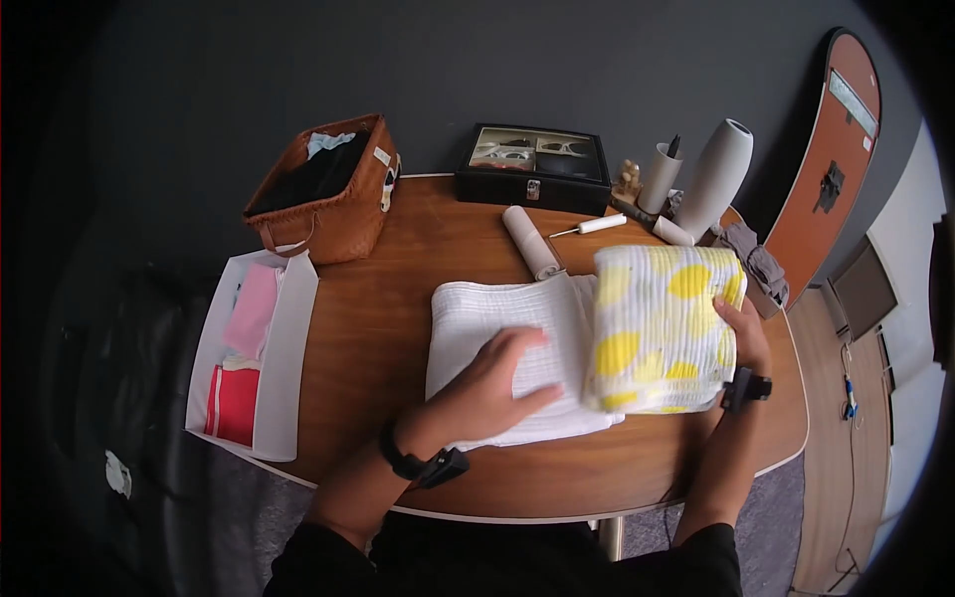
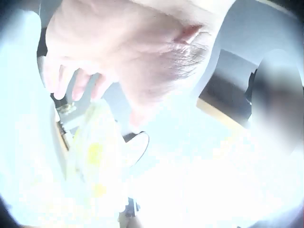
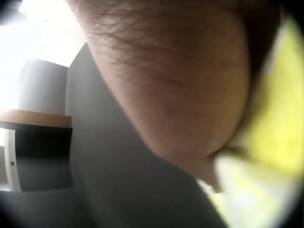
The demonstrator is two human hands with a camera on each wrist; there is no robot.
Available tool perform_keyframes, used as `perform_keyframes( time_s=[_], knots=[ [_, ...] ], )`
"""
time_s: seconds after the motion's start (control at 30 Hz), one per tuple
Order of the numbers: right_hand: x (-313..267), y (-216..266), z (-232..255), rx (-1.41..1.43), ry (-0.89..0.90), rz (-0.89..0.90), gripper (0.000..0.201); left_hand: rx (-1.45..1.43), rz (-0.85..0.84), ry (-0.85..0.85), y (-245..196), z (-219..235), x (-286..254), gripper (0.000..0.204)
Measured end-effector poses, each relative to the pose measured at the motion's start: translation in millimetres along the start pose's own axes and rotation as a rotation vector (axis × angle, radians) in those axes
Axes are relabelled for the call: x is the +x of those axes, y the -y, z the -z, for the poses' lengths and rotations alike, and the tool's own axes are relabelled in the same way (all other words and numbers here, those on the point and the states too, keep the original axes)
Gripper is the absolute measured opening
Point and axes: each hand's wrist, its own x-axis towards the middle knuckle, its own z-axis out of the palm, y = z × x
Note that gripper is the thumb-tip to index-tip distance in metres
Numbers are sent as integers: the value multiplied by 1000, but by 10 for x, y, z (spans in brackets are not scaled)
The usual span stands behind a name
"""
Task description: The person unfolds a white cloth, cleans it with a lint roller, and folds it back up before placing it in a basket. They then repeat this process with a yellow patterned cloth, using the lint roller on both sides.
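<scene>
In the head view a folded cloth with yellow spots (image 1: 667, 328) is held up at its right side by my right hand (image 1: 744, 333), thumb on its front and the other fingers hidden behind it. A folded white cloth (image 1: 477, 328) lies on the wooden table, partly behind the spotted one. My left hand (image 1: 487, 388) hovers over the white cloth with fingers spread, holding nothing. The left wrist view is overexposed; the left hand (image 2: 128, 52) shows with its fingers extended. Up close in the right wrist view, the right hand (image 3: 175, 85) meets the yellow-spotted cloth (image 3: 280, 128).
A white box (image 1: 279, 398) with pink and red cloths stands at the left, a brown basket (image 1: 343, 214) behind it. At the back are a black glasses case (image 1: 532, 189), a pink roll (image 1: 530, 242), a white-handled tool (image 1: 602, 224), a tall vase (image 1: 716, 179) and a grey-cloth box (image 1: 771, 289).
</scene>
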Motion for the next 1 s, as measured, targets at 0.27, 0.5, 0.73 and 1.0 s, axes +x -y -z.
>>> perform_keyframes(
  time_s=[0.27, 0.5, 0.73, 1.0],
  knots=[
    [28, -360, 1175, -941, -509, 51, 53, 466, 83, 121, -141, -387, -417, 74],
    [151, -192, -179, -1020, -429, 440, 49, 259, 83, -16, 9, -351, -339, 41],
    [58, -715, -1324, -806, 258, 385, 56, -274, 278, -1056, 75, 305, -730, 34],
    [-2, -789, -1398, -1189, 276, 356, 89, 444, 345, -1294, 218, 1187, -1104, 73]
  ],
)
